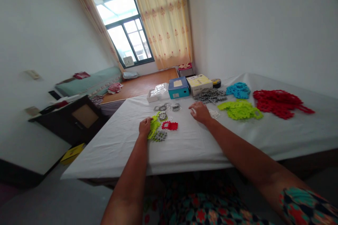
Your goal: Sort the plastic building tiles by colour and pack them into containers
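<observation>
Green tile (154, 126), counter (185, 147) front edge: clamped in our left grip (145, 126); right grip (200, 111) on white pieces (214, 114), openness we cannot tell.

The tablecloth (185, 147) is white. At near left lie a lime-green tile (154, 126), a red tile (170, 125) and a grey tile (160, 135). Far right are a grey pile (211, 95), cyan pile (239, 90), lime-green pile (240, 109) and red pile (280, 102). The curtain (163, 17) is cream with pink floral motifs.
</observation>
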The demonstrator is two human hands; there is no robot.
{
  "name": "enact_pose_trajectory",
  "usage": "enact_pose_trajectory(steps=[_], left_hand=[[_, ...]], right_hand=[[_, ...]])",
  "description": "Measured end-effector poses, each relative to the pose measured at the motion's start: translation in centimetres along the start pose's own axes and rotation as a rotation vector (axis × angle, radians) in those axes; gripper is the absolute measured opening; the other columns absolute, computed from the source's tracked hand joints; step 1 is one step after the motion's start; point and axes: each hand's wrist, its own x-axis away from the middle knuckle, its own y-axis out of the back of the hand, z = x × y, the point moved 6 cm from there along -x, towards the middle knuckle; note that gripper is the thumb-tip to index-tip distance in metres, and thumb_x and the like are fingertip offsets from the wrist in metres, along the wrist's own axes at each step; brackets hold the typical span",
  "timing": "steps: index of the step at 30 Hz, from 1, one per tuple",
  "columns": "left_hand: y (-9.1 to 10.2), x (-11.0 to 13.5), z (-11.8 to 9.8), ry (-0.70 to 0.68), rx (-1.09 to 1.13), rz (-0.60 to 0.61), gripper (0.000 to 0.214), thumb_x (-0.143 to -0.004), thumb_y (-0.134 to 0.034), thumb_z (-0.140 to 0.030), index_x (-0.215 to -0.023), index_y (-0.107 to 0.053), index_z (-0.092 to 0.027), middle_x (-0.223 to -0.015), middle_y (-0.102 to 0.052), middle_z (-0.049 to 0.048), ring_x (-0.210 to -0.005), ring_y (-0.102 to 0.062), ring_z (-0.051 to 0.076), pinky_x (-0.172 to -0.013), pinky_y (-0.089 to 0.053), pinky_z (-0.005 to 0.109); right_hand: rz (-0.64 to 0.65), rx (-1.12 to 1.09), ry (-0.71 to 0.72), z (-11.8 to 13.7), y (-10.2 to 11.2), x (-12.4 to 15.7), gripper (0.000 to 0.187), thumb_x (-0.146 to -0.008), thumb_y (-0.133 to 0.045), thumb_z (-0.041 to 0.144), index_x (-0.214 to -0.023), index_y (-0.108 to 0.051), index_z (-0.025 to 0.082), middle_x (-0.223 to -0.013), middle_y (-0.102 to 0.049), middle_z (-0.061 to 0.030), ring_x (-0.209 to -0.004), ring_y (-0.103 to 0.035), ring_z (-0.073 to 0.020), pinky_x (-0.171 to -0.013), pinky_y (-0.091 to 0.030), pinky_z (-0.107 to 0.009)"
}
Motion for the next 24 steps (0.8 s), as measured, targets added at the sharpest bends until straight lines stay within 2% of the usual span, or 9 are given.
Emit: enact_pose_trajectory(steps=[3, 5, 8, 11, 13, 18, 21, 24], left_hand=[[0.1, 0.1, -0.1, -0.005, -0.004, 0.000, 0.048, -0.086, -0.038, -0.048, -0.094, -0.075, -0.017, -0.095, -0.075, 0.0077, -0.090, -0.066, 0.021, -0.081, -0.047, 0.029], [0.1, 0.1, -0.3, -0.010, -0.005, 0.000, 0.049, -0.087, -0.037, -0.048, -0.094, -0.075, -0.018, -0.096, -0.075, 0.0076, -0.090, -0.066, 0.020, -0.081, -0.047, 0.029], [0.1, 0.1, -0.4, -0.010, -0.006, -0.001, 0.049, -0.087, -0.038, -0.047, -0.095, -0.075, -0.017, -0.097, -0.074, 0.0079, -0.090, -0.066, 0.020, -0.081, -0.047, 0.029], [0.1, 0.1, -0.5, -0.004, -0.008, 0.000, 0.048, -0.086, -0.039, -0.047, -0.094, -0.075, -0.017, -0.096, -0.074, 0.0079, -0.090, -0.066, 0.020, -0.080, -0.047, 0.028], [0.1, 0.2, -0.5, 0.000, -0.010, 0.003, 0.046, -0.086, -0.039, -0.046, -0.094, -0.075, -0.018, -0.096, -0.074, 0.0073, -0.089, -0.066, 0.020, -0.080, -0.047, 0.028], [0.2, 0.3, -0.8, 0.001, -0.015, 0.006, 0.046, -0.086, -0.039, -0.045, -0.094, -0.075, -0.018, -0.096, -0.074, 0.0070, -0.090, -0.065, 0.020, -0.081, -0.046, 0.029], [0.3, 0.4, -0.8, 0.004, -0.023, 0.003, 0.046, -0.085, -0.039, -0.045, -0.094, -0.075, -0.018, -0.096, -0.075, 0.0070, -0.089, -0.066, 0.021, -0.080, -0.047, 0.029], [0.2, 0.3, -0.7, 0.007, -0.030, 0.005, 0.046, -0.085, -0.039, -0.045, -0.094, -0.075, -0.018, -0.096, -0.075, 0.0069, -0.089, -0.066, 0.021, -0.080, -0.047, 0.029]], right_hand=[[0.165, -0.117, 0.300, 4.5, -2.0, 1.0, 0.031, -0.080, -0.049, 0.009, -0.097, -0.071, 0.022, -0.108, -0.066, -0.0060, -0.105, -0.050, -0.0211, -0.089, -0.041, -0.034], [0.267, -0.119, 0.415, 6.7, -3.3, 1.8, 0.035, -0.077, -0.050, 0.007, -0.099, -0.071, 0.024, -0.111, -0.065, -0.0043, -0.106, -0.050, -0.0206, -0.088, -0.041, -0.033], [0.325, -0.015, 0.394, 7.7, -4.4, 2.4, 0.039, -0.081, -0.050, 0.012, -0.113, -0.067, 0.026, -0.124, -0.060, -0.0058, -0.112, -0.047, -0.0246, -0.086, -0.043, -0.038], [0.292, 0.083, 0.266, 7.1, -4.2, 2.3, 0.043, -0.087, -0.045, 0.016, -0.128, -0.058, 0.023, -0.136, -0.052, -0.0097, -0.119, -0.043, -0.0282, -0.086, -0.043, -0.041], [0.262, 0.088, 0.255, 7.2, -3.8, 2.4, 0.042, -0.091, -0.043, 0.020, -0.131, -0.055, 0.023, -0.137, -0.051, -0.0102, -0.120, -0.043, -0.0277, -0.087, -0.043, -0.042], [0.296, -0.009, 0.526, 9.6, -4.2, 3.3, 0.035, -0.095, -0.046, 0.041, -0.125, -0.060, 0.029, -0.133, -0.055, -0.0071, -0.118, -0.045, -0.0248, -0.091, -0.040, -0.041], [0.319, -0.019, 0.586, 10.4, -4.6, 3.5, 0.034, -0.091, -0.053, 0.046, -0.117, -0.064, 0.027, -0.127, -0.060, -0.0075, -0.118, -0.046, -0.0248, -0.090, -0.040, -0.039], [0.326, -0.017, 0.596, 10.6, -4.5, 3.3, 0.026, -0.087, -0.060, 0.043, -0.100, -0.068, 0.022, -0.110, -0.067, -0.0076, -0.112, -0.050, -0.0235, -0.085, -0.040, -0.035]])
